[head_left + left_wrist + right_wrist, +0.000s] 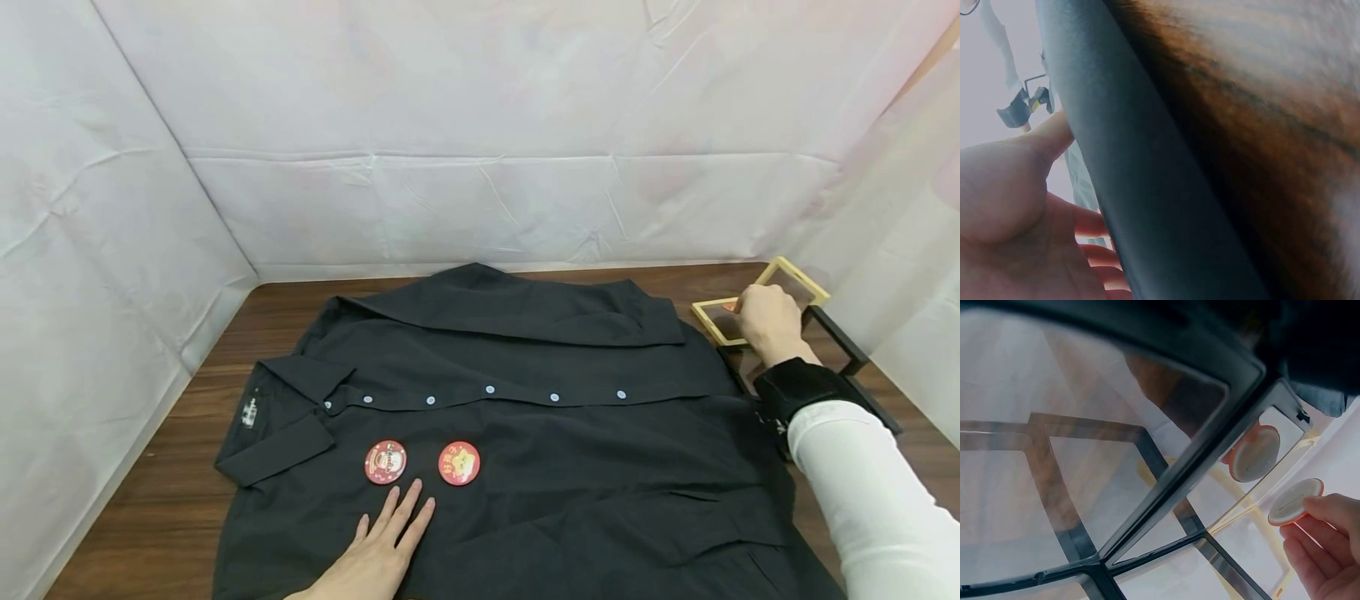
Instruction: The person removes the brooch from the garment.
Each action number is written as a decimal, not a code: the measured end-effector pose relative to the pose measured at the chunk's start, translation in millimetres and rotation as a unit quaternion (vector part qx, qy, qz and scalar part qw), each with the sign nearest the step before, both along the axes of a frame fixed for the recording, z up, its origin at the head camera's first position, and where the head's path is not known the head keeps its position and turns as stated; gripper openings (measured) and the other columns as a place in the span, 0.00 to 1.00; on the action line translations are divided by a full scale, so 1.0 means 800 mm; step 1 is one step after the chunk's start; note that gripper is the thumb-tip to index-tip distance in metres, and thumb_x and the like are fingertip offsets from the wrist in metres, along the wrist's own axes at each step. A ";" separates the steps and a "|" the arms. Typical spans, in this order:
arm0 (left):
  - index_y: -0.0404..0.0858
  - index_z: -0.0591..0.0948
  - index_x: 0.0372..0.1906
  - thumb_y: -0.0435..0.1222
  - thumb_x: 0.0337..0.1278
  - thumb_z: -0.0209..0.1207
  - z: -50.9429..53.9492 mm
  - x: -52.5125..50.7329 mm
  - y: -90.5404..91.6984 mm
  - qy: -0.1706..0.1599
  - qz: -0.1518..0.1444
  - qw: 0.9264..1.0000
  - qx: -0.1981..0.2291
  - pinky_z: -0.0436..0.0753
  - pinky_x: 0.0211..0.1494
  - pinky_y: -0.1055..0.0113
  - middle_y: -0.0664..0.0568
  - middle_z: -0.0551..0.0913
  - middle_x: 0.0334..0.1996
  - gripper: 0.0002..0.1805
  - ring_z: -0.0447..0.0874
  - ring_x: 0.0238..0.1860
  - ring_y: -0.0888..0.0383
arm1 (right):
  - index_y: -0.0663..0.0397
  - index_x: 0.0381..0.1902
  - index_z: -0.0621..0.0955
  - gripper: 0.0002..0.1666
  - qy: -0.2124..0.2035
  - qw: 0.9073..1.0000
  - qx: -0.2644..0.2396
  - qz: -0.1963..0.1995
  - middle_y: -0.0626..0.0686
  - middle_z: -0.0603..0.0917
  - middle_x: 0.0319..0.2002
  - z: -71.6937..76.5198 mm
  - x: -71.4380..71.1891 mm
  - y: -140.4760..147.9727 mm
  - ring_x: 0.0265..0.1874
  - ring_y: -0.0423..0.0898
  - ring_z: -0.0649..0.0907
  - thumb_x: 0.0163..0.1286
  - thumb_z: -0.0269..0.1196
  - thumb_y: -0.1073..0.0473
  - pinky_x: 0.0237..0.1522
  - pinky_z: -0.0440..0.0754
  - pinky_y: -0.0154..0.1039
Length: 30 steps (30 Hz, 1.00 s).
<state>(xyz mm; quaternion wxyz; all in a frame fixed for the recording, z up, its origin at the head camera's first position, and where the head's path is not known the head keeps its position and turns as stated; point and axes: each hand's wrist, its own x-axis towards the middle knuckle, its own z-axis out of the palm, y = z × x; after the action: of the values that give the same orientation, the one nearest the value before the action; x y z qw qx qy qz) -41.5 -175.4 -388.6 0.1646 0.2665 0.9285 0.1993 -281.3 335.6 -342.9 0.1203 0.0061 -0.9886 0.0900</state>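
A black button-up shirt (pixel 600 458) lies spread with its collar to the left. Two round red badges, one with a white figure (pixel 386 462) and one with a yellow star shape (pixel 459 463), sit on it. My left hand (pixel 367 554) rests on the cloth just below them, fingers straight and spread. At the far right my right hand (pixel 771 321) is over a yellow-rimmed clear case (pixel 708 321). In the right wrist view that hand pinches a round pin badge (pixel 1295 501) between thumb and fingers, its pale back showing.
A black-framed clear case (pixel 840 337) stands beside the yellow one, partly hidden by my right forearm. Its panel shows a similar badge shape (pixel 1255 453), perhaps a reflection. White sheets (pixel 487 208) enclose the wooden table (pixel 142 500) at the back and sides.
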 end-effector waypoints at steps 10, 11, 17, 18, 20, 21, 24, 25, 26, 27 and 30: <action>0.32 0.55 0.65 0.65 0.38 0.54 0.002 0.000 0.000 0.005 0.003 1.000 0.003 0.62 0.45 0.32 0.36 0.47 0.66 0.54 0.48 0.62 0.33 | 0.69 0.26 0.81 0.09 -0.015 1.000 -0.002 -0.001 0.74 0.77 0.28 -0.004 -0.007 0.002 0.23 0.69 0.75 0.50 0.54 0.71 0.22 0.73 0.58; 0.32 0.56 0.65 0.65 0.38 0.54 0.002 0.000 0.000 0.006 0.004 1.000 0.003 0.62 0.45 0.32 0.36 0.48 0.66 0.54 0.49 0.62 0.33 | 0.69 0.26 0.81 0.08 -0.018 1.000 -0.003 0.000 0.74 0.76 0.29 -0.004 -0.008 0.001 0.23 0.69 0.75 0.51 0.54 0.71 0.22 0.73 0.58; 0.32 0.56 0.65 0.65 0.36 0.56 0.003 0.001 0.000 -0.001 0.006 1.000 0.001 0.62 0.45 0.32 0.35 0.48 0.66 0.56 0.48 0.62 0.32 | 0.69 0.27 0.81 0.08 -0.025 1.000 -0.008 -0.004 0.74 0.76 0.29 -0.007 -0.014 -0.002 0.24 0.69 0.75 0.53 0.55 0.70 0.22 0.73 0.57; 0.32 0.56 0.65 0.65 0.36 0.56 0.003 0.002 0.000 -0.003 0.006 1.000 0.002 0.62 0.45 0.32 0.35 0.47 0.66 0.56 0.48 0.62 0.32 | 0.69 0.26 0.81 0.08 -0.023 1.000 -0.008 -0.003 0.74 0.76 0.29 -0.008 -0.015 -0.002 0.23 0.69 0.75 0.52 0.55 0.70 0.22 0.73 0.57; 0.32 0.56 0.65 0.65 0.35 0.56 0.003 0.002 -0.001 -0.005 0.007 1.000 0.001 0.62 0.45 0.32 0.35 0.47 0.66 0.56 0.48 0.62 0.32 | 0.68 0.25 0.81 0.09 -0.016 1.000 -0.006 -0.003 0.74 0.76 0.28 -0.010 -0.016 -0.002 0.22 0.69 0.75 0.52 0.54 0.71 0.21 0.73 0.58; 0.32 0.56 0.65 0.65 0.35 0.56 0.003 0.002 -0.001 -0.007 0.007 1.000 0.001 0.62 0.45 0.32 0.35 0.47 0.66 0.56 0.48 0.62 0.33 | 0.68 0.24 0.81 0.09 -0.015 1.000 -0.006 -0.002 0.74 0.76 0.27 -0.011 -0.017 -0.001 0.22 0.69 0.74 0.52 0.54 0.71 0.21 0.72 0.58; 0.32 0.56 0.65 0.65 0.36 0.56 0.004 0.002 0.000 -0.009 0.008 1.000 -0.002 0.62 0.46 0.32 0.35 0.47 0.66 0.56 0.47 0.62 0.33 | 0.66 0.20 0.81 0.10 -0.016 1.000 -0.004 -0.003 0.74 0.76 0.25 -0.012 -0.019 -0.001 0.20 0.69 0.74 0.52 0.52 0.71 0.20 0.72 0.58; 0.32 0.56 0.65 0.65 0.36 0.55 0.004 0.002 0.000 -0.010 0.009 1.000 -0.003 0.61 0.46 0.32 0.35 0.47 0.66 0.55 0.47 0.62 0.33 | 0.65 0.19 0.81 0.11 -0.015 1.000 -0.004 -0.004 0.74 0.76 0.25 -0.013 -0.019 -0.002 0.20 0.68 0.74 0.53 0.52 0.71 0.20 0.72 0.58; 0.32 0.55 0.65 0.65 0.36 0.55 0.004 0.002 0.000 -0.012 0.010 1.000 -0.003 0.61 0.46 0.32 0.36 0.47 0.66 0.55 0.47 0.62 0.33 | 0.65 0.18 0.80 0.11 -0.016 1.000 -0.003 -0.004 0.74 0.75 0.24 -0.013 -0.019 -0.002 0.20 0.68 0.74 0.53 0.52 0.71 0.19 0.72 0.58; 0.32 0.55 0.65 0.66 0.37 0.55 0.004 0.002 0.001 -0.012 0.010 1.000 -0.003 0.61 0.46 0.32 0.36 0.47 0.66 0.55 0.47 0.63 0.34 | 0.64 0.17 0.80 0.12 -0.016 1.000 -0.002 -0.003 0.75 0.75 0.24 -0.013 -0.019 -0.002 0.19 0.68 0.74 0.54 0.52 0.70 0.19 0.72 0.57; 0.33 0.55 0.66 0.66 0.37 0.55 0.005 0.002 0.001 -0.016 0.013 1.000 -0.004 0.61 0.46 0.32 0.36 0.47 0.66 0.55 0.47 0.63 0.34 | 0.65 0.16 0.79 0.14 -0.013 1.000 -0.002 -0.004 0.76 0.75 0.24 -0.013 -0.017 -0.003 0.20 0.69 0.74 0.58 0.55 0.65 0.19 0.71 0.58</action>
<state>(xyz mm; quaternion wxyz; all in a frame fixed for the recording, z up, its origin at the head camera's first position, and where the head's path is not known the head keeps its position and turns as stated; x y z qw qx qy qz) -40.2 -174.4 -385.0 0.1780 0.2503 0.9300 0.2021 -295.0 333.0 -353.6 0.1076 0.0011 -0.9900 0.0912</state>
